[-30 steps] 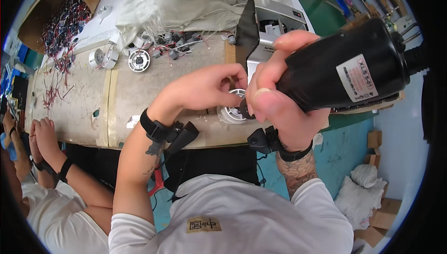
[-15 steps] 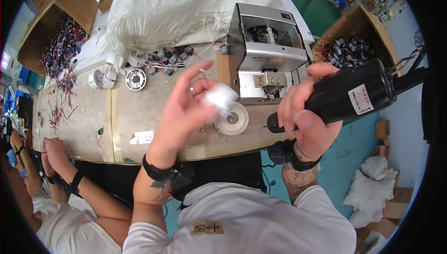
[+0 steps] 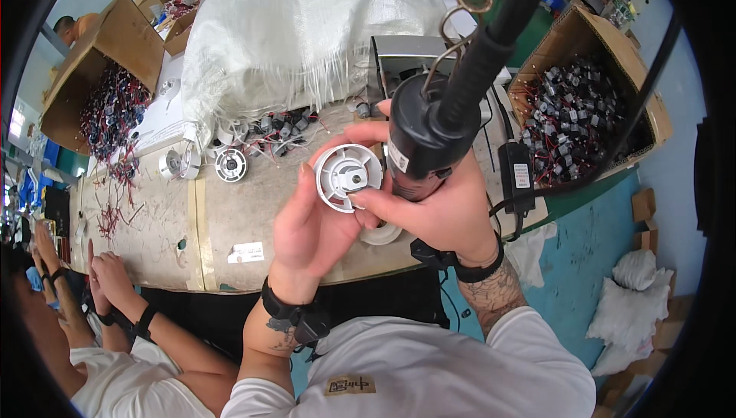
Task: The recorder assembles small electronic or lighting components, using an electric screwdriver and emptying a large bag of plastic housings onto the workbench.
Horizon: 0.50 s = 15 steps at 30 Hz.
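Note:
My left hand (image 3: 310,222) holds a round white plastic housing (image 3: 349,177) up in front of me, its open face turned toward the camera. My right hand (image 3: 433,211) grips a black electric screwdriver (image 3: 425,131) upright, its body pressed against the housing's right side; a thumb rests on the housing's lower rim. The tool's thick black cable (image 3: 502,19) runs up out of view with a metal hook ring. The screwdriver tip is hidden behind the housing and hand. Below the hands a white tape-like ring (image 3: 383,236) lies on the bench.
A worn bench (image 3: 153,226) carries similar white round parts (image 3: 230,163), wired pieces and a large white woven sack (image 3: 307,35). A grey machine (image 3: 399,58) stands behind the hands. Cardboard boxes of small black parts (image 3: 586,104) and red wires (image 3: 107,104) flank it. Another person's hands (image 3: 103,276) rest at lower left.
The screwdriver has swung from lying sideways at the right to upright against the housing. My left hand has brought the white housing closer, between both hands.

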Each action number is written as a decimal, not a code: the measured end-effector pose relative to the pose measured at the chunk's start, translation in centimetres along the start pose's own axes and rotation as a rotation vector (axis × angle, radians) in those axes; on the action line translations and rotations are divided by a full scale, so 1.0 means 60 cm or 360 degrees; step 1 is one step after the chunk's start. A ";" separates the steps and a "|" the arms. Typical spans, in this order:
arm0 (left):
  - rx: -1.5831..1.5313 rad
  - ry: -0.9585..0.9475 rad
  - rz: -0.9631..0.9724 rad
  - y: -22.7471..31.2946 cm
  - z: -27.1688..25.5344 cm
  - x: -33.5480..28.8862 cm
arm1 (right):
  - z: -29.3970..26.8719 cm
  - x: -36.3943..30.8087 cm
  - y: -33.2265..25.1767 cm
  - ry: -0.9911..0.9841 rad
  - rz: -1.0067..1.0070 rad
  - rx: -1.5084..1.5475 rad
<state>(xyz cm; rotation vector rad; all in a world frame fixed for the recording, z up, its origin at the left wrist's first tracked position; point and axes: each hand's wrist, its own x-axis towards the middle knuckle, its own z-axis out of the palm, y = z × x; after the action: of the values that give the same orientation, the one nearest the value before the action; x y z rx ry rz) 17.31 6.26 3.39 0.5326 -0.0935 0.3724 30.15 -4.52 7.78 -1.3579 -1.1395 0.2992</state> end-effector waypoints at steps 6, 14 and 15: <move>-0.0007 0.0173 -0.0039 -0.011 0.012 -0.006 | 0.007 -0.008 0.013 0.0106 0.0126 0.0249; 0.2014 0.0940 0.0658 0.104 -0.027 -0.009 | -0.039 -0.019 -0.004 0.0125 0.0127 0.0400; 0.2507 0.1252 0.0990 0.147 -0.060 -0.008 | -0.049 -0.022 -0.004 0.0209 0.0067 0.0377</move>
<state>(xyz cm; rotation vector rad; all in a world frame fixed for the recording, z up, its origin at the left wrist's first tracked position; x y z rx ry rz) 13.54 14.98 4.43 1.8710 0.8986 1.2468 31.68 -7.36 7.93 -1.1754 -0.9357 0.3585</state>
